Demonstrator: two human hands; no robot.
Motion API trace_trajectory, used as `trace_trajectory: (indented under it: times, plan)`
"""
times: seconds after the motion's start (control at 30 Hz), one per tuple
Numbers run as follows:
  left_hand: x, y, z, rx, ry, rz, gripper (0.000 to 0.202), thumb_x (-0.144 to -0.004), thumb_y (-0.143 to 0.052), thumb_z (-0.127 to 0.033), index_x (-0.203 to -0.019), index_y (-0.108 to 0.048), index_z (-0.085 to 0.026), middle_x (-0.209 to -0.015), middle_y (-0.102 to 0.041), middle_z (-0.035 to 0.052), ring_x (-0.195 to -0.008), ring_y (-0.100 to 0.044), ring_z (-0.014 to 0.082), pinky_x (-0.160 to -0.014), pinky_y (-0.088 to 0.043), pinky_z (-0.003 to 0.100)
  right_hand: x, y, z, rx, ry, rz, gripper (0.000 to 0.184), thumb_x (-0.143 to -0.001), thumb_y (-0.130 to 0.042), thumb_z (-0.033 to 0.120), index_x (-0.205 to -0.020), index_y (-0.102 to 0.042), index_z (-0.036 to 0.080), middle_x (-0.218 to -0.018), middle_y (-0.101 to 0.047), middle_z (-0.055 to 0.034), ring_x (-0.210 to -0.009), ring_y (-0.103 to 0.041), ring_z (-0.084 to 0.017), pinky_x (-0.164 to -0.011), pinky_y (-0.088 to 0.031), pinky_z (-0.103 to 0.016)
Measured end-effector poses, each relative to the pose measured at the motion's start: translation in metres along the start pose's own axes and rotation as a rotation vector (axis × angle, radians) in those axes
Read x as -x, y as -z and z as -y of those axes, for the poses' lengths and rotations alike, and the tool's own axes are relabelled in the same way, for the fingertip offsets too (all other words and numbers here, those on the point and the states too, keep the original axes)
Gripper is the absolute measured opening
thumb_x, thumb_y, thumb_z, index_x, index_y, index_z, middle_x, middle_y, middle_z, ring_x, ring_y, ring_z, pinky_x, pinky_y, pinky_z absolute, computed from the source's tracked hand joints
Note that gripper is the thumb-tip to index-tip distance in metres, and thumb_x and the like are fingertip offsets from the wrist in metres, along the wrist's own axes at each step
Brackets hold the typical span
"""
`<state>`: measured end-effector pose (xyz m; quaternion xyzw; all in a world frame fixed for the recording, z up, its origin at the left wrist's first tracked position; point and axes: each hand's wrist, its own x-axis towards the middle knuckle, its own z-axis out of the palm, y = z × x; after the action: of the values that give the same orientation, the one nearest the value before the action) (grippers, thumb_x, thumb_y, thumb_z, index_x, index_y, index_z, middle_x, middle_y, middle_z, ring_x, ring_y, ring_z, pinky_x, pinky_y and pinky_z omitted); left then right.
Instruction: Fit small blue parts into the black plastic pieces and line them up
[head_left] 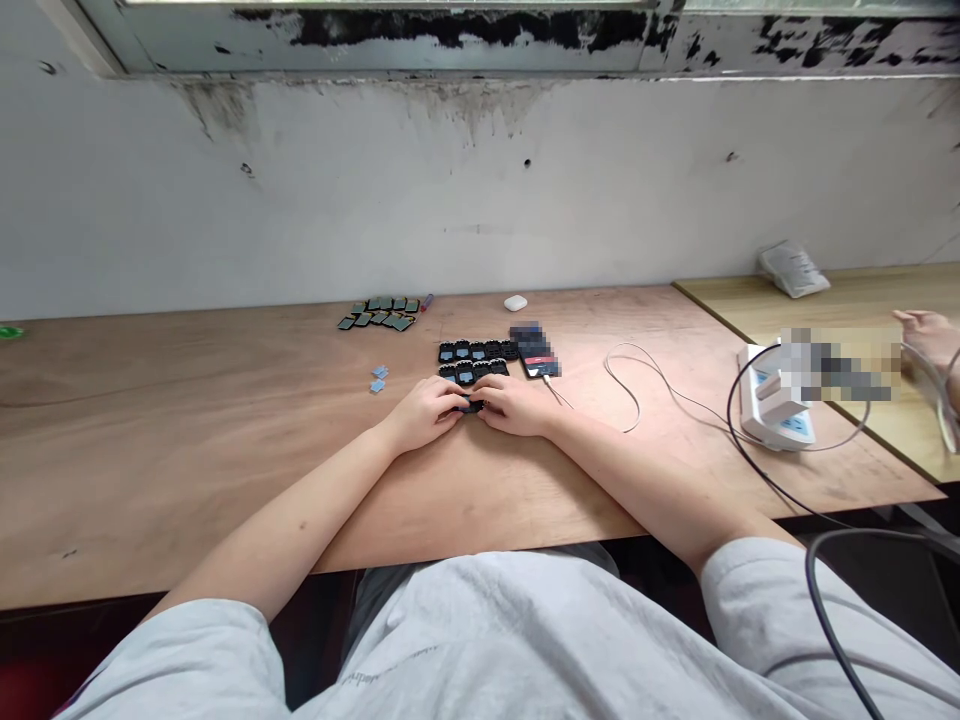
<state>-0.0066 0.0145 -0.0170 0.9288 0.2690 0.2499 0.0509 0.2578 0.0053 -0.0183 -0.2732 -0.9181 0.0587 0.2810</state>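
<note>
Housing (pixel 473 407), small and black, sits low over the tabletop (pixel 187 420) (whether touching it, I cannot tell), pinched between the fingertips of the left hand (pixel 424 415) and the right hand (pixel 514 405). Just beyond lie two rows of similar black housings (pixel 498 371), some showing light-blue inserts (pixel 466 379); loose blue pieces (pixel 377 386) lie to their left, near the left hand.

No text can be read with certainty, as the small dark lettering (pixel 361 678) on the pale shirt (pixel 525 640) is too faintly shown.
</note>
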Motion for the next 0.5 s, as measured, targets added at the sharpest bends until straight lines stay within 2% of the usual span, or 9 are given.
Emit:
trace_trajectory:
  times: [0.1,0.2,0.27,0.37,0.5]
  plan:
    - [0.0,0.003,0.007,-0.132,0.122,-0.131,0.019,-0.098,-0.062,-0.033,-0.109,-0.076,-0.026,-0.12,-0.073,0.009,-0.116,-0.063,0.0276,-0.102,-0.048,0.046,0.002,-0.002,0.001,-0.011,-0.017,-0.087,0.043,-0.094,-0.062,0.019,-0.137,-0.06,0.02,-0.149,-0.05,-0.0183,-0.108,-0.067,-0.023,-0.098,-0.057,-0.041]
    - [0.003,0.006,0.023,-0.255,0.354,-0.307,0.019,-0.095,-0.065,-0.033,-0.105,-0.077,-0.023,-0.116,-0.073,0.0102,-0.114,-0.063,0.0295,-0.102,-0.048,0.047,0.003,-0.002,0.001,0.003,-0.029,-0.066,0.039,-0.093,-0.061,0.016,-0.132,-0.062,0.019,-0.15,-0.049,-0.018,-0.1,-0.069,-0.021,-0.096,-0.058,-0.039]
    - [0.007,0.007,0.035,-0.3,0.479,-0.368,0.02,-0.093,-0.066,-0.034,-0.104,-0.078,-0.022,-0.113,-0.074,0.0102,-0.111,-0.064,0.0301,-0.1,-0.048,0.047,0.003,-0.002,0.001,0.015,-0.032,-0.033,0.033,-0.093,-0.061,0.015,-0.125,-0.066,0.019,-0.146,-0.053,-0.0164,-0.094,-0.069,-0.019,-0.092,-0.059,-0.038]
    - [0.012,0.008,0.048,-0.315,0.608,-0.363,0.021,-0.091,-0.068,-0.037,-0.101,-0.079,-0.023,-0.11,-0.074,0.0097,-0.108,-0.064,0.0307,-0.098,-0.048,0.047,0.002,0.0,0.002,0.04,-0.02,-0.005,0.026,-0.093,-0.06,0.015,-0.117,-0.069,0.02,-0.141,-0.058,-0.0145,-0.097,-0.069,-0.021,-0.091,-0.058,-0.038]
    - [0.011,0.008,0.049,-0.281,0.704,-0.254,0.022,-0.089,-0.069,-0.041,-0.095,-0.081,-0.024,-0.105,-0.076,0.0094,-0.105,-0.065,0.0312,-0.096,-0.049,0.046,0.001,0.0,0.001,0.066,-0.002,0.017,0.02,-0.093,-0.062,0.016,-0.11,-0.071,0.02,-0.136,-0.062,-0.0141,-0.107,-0.067,-0.024,-0.094,-0.057,-0.038]
